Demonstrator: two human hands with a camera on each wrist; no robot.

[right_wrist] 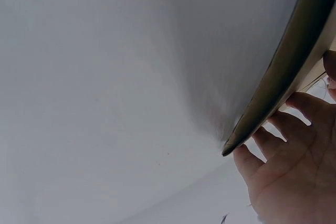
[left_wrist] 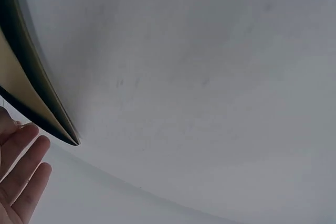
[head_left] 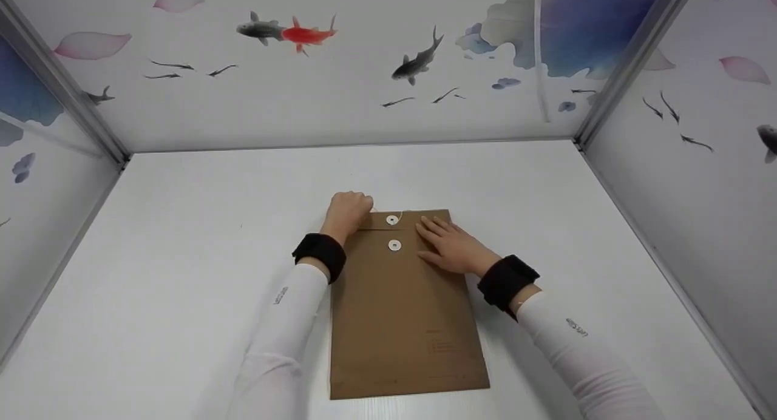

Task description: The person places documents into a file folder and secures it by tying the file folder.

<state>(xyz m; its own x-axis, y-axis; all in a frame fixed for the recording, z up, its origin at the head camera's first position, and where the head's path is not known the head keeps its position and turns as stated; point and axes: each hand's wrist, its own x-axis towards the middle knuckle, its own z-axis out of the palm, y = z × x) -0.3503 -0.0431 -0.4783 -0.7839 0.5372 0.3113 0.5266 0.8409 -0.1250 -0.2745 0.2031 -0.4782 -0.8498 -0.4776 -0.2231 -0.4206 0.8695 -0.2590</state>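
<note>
A brown kraft document envelope (head_left: 400, 311) lies with its flap end away from me. Two white button discs stand one above the other: the upper disc (head_left: 392, 220) on the flap (head_left: 419, 218), the lower disc (head_left: 394, 245) on the body. From the upper disc runs a thin white string (head_left: 400, 215). My left hand (head_left: 348, 213), at the envelope's top left corner, pinches the string between thumb and index finger; the left wrist view shows its other fingers (left_wrist: 32, 174) loosely extended. With fingers spread, my right hand (head_left: 452, 247) rests on the envelope's upper right side, fingertips (right_wrist: 299, 100) touching the paper.
The envelope rests on a white table (head_left: 182, 256). White panels printed with fish and petals, such as the back panel (head_left: 352, 98), enclose the table at the back and both sides. Black bands (head_left: 508, 283) circle both wrists over white sleeves.
</note>
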